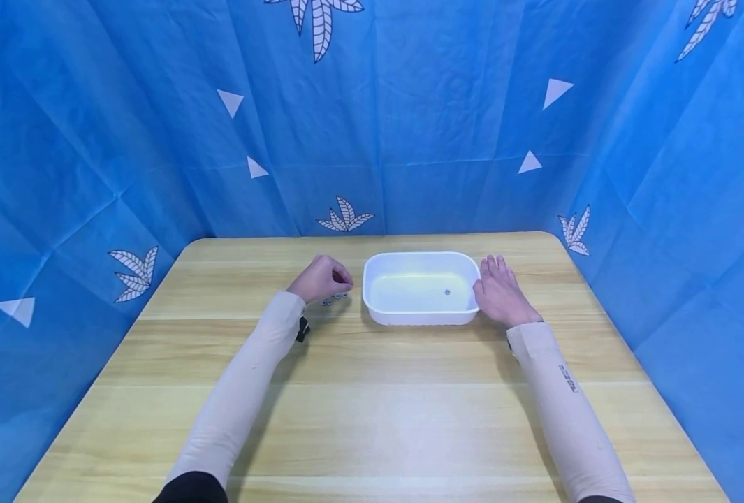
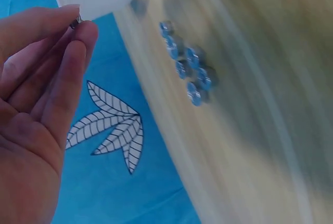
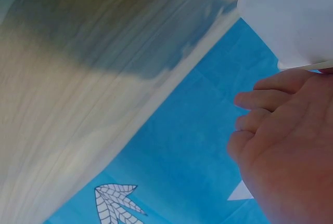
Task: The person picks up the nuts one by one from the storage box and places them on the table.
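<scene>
My left hand [image 1: 323,278] is raised just left of the white plastic basin [image 1: 422,318]. Between its thumb and fingertips it pinches a small metal nut [image 2: 76,23], mostly covered by the fingers. Several silvery nuts [image 2: 193,57] with bluish faces lie grouped on the table below that hand. Inside the basin, toward the right, sits one small nut [image 1: 447,292]. At the basin's right end my right hand [image 1: 502,292] has its thumb at the rim, with the other fingers stretched forward along the outside.
The wooden table [image 1: 372,412] has rounded far corners. Blue curtains [image 1: 447,119] with white leaf and triangle prints enclose its back and sides. A small black object [image 1: 302,329] shows at the left wrist.
</scene>
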Demonstrator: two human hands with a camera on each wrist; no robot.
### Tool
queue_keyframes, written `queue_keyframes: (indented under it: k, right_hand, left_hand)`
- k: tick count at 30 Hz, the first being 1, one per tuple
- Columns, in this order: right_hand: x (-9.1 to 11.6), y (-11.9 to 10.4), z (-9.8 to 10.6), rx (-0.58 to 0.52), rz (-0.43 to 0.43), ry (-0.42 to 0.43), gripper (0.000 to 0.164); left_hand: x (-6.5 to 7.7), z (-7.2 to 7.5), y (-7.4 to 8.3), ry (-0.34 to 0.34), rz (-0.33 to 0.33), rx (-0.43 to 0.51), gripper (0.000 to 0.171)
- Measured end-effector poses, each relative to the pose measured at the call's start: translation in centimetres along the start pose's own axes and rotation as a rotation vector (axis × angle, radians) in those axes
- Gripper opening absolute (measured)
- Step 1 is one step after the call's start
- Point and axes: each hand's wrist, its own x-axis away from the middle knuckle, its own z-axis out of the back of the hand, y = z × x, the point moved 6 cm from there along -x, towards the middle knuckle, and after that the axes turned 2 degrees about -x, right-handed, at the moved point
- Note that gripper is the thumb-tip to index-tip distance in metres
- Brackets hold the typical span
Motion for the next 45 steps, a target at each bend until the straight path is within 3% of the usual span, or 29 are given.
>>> queue_keyframes:
  k: [11, 25, 45]
  right_hand:
    - [0.0, -0.1, 0.1, 0.001, 0.002, -0.006, 0.064]
    - [0.0, -0.1, 0.0, -0.005, -0.002, -0.006, 0.064]
    - [-0.2, -0.1, 0.1, -0.008, -0.009, -0.019, 0.064]
  left_hand:
    - [1.1, -0.1, -2.0, -0.028, 0.034, -0.077, 0.007]
    - [1.9, -1.2, -3.9, -0.083, 0.085, -0.081, 0.008]
    - [1.8, -1.5, -4.1, -0.079, 0.12, -0.119, 0.009]
